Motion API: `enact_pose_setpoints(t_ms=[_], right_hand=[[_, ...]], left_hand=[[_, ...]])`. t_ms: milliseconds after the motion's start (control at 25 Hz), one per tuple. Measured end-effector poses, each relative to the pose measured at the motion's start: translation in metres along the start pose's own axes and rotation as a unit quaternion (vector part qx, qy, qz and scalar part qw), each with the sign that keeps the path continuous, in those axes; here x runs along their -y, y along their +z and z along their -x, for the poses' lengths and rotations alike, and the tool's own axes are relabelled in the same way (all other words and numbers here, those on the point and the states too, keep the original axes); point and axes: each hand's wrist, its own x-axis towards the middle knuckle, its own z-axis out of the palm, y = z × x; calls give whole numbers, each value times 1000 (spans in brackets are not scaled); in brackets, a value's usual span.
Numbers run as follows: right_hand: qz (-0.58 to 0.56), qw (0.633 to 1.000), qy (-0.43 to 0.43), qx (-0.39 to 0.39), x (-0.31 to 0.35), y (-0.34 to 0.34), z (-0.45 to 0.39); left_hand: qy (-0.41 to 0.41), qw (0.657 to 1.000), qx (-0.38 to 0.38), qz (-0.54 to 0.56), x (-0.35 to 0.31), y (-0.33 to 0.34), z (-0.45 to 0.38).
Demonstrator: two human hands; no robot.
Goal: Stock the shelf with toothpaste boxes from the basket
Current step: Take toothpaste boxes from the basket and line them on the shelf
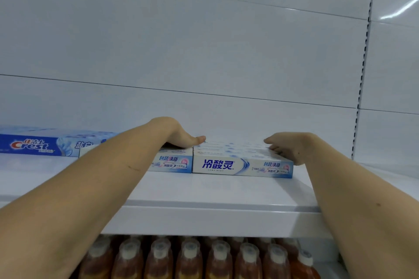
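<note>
Several white-and-blue toothpaste boxes (242,165) lie flat in a row on the white shelf (204,190), their long fronts facing me. A second row of the same boxes (172,163) lies to their left, partly behind my left forearm. My left hand (181,136) rests palm down on top of the left row, fingers straight and pointing right. My right hand (288,145) touches the right end of the right row, its fingers loosely bent against the box tops. The basket is out of view.
A blue Crest box (38,145) lies flat at the far left of the same shelf. Below the shelf stands a row of amber bottles (188,260) with white caps. A slotted upright (362,70) runs up the back panel on the right.
</note>
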Motion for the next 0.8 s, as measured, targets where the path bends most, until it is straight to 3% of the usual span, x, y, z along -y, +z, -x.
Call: enact_pose_setpoints(t_ms=[160, 360, 600, 800], right_hand=[[31, 999, 5, 44, 6, -1, 0], [128, 989, -13, -79, 24, 6, -10], [89, 994, -47, -50, 38, 23, -35], [133, 990, -33, -20, 34, 21, -51]], left_hand=[[8, 1000, 24, 8, 3, -2, -10], [14, 997, 67, 45, 5, -11, -22], [49, 994, 49, 85, 1, 3, -52], [85, 985, 28, 144, -2, 10, -50]])
